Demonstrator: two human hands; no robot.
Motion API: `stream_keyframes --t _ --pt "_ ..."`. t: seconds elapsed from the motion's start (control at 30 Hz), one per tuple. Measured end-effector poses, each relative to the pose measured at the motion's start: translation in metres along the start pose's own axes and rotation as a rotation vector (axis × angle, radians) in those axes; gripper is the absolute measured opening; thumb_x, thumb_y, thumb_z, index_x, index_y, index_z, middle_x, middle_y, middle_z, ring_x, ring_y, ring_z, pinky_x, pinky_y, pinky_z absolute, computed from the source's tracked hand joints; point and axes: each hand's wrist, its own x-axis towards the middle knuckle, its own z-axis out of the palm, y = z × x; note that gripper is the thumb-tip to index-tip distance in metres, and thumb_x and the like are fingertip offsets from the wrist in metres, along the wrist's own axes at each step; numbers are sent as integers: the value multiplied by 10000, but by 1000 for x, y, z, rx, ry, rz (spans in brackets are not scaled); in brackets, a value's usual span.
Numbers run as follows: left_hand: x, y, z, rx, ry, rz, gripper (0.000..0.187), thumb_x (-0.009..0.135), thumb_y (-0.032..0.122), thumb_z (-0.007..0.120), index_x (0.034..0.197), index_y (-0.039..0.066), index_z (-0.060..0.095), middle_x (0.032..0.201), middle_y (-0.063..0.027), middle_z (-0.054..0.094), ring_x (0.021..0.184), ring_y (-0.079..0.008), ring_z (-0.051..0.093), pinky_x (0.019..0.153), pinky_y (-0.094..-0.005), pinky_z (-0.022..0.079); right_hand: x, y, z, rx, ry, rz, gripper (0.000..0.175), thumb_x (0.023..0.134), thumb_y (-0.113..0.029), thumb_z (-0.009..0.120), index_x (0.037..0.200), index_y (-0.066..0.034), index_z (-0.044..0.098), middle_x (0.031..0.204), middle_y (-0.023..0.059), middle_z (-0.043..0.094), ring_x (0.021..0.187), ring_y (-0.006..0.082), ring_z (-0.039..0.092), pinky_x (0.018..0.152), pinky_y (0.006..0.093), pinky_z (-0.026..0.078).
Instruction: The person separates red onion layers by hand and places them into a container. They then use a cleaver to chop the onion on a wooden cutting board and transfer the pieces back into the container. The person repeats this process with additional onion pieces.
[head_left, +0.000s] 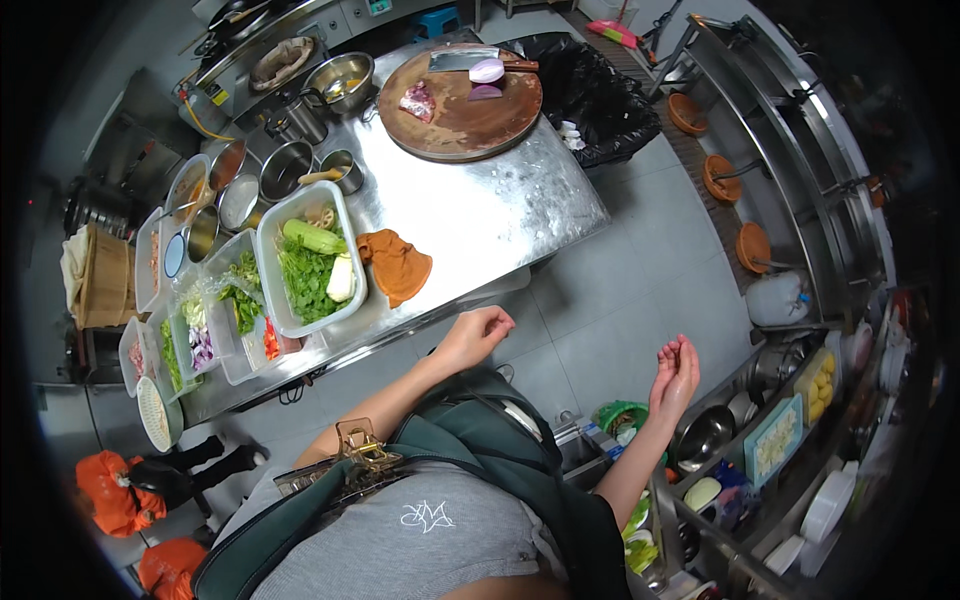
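My left hand (477, 336) hangs over the floor beside the front edge of the steel worktable (480, 202), its fingers curled in with nothing visible in them. My right hand (674, 381) is raised over the floor on the other side, palm up, empty, fingers loosely extended. Nearest my left hand on the table lies a crumpled orange-brown cloth (395, 267). Beside it a clear plastic bin (358, 289) holds leafy herbs (311, 285) and a piece of green vegetable (313, 237). Farther off, a round wooden chopping board (457, 124) carries a cleaver (463, 59), a cut purple onion (486, 71) and a piece of meat (418, 102).
Steel pots (287, 169) and tubs of cut vegetables (238, 300) crowd the table's left end. A black-lined waste bin (600, 97) stands beyond the board. At right are a steel sink unit (757, 142) and a loaded shelf. People in orange (120, 491) are at lower left.
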Motion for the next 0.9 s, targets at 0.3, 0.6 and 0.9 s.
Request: stream_keyframes --t 0.3,0.6,0.9 --pt "211 37 87 -64 104 42 166 898 118 556 953 -23 624 793 -99 659 708 -157 617 678 -303 497 225 -42 16 -174 -289 138 253 940 -181 562 1087 23 576 879 73 603 809 141 569 760 266 473" --pt "387 94 86 120 405 -39 177 883 145 560 941 -14 613 808 -157 651 723 -278 641 666 -357 500 468 -76 -21 -304 -81 236 254 928 -196 573 1085 2 596 882 63 610 799 147 582 745 270 501" --pt "399 71 79 92 1113 -369 195 859 64 564 1046 11 577 863 -151 649 789 -262 653 666 -344 538 632 32 247 -791 -1120 294 180 934 -138 571 1045 -3 613 898 70 649 781 111 622 714 220 510"
